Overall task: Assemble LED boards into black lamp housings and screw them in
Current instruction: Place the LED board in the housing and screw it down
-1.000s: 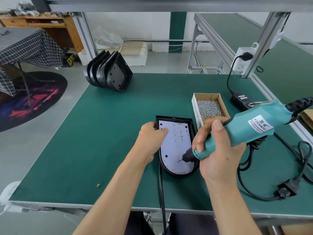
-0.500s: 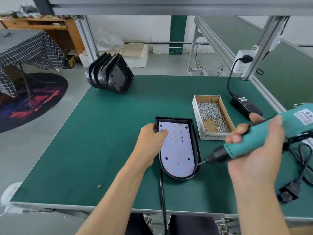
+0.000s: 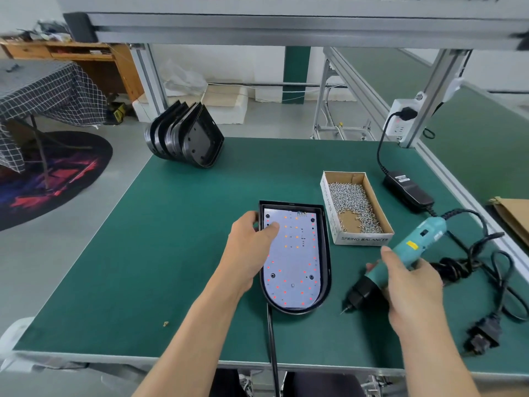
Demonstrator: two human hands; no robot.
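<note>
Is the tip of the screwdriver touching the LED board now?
Apart. The head view shows the electric screwdriver held by the right hand to the right of the black housing, with green mat between its bit and the LED board.

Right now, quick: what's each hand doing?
Left hand: grips the lamp housing edge, thumb on the LED board.
Right hand: grips the electric screwdriver.
</note>
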